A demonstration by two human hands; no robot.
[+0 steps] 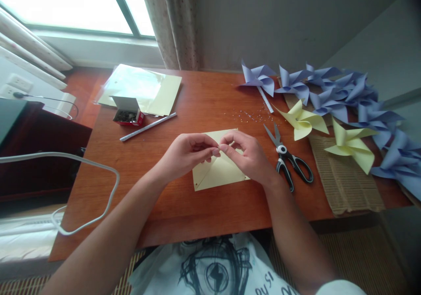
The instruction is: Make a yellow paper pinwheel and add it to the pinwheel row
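We find the pale yellow square paper sheet (219, 174) lying on the reddish-brown wooden table (197, 216) directly beneath the grip, its middle partly covered by both hands; a diagonal line and small dark corner spots show on it. Just right of the grip, close to the right forearm, lie black-and-white scissors (282, 149), blades parted and pointing away. Beyond the grip and to its right we note scattered tiny pale bits (251, 116) and a lilac paper pinwheel (258, 76) on a thin pale stick. Farther right are two yellow paper pinwheels, a brown corrugated cardboard piece (342, 185) and a crowd of lilac pinwheels (329, 106). Left of the grip and beyond it stand an open red box (140, 119) with dark contents, a loose pale stick (148, 127) and yellow sheets (171, 93) under clear plastic. A white cable (117, 181) loops well to the left. The left hand (195, 152) and right hand (245, 154) converge, fingers curled, thumbs near forefingers, fingertips nearly meeting. The gaps are very narrow; we cannot tell whether anything small is pinched there.
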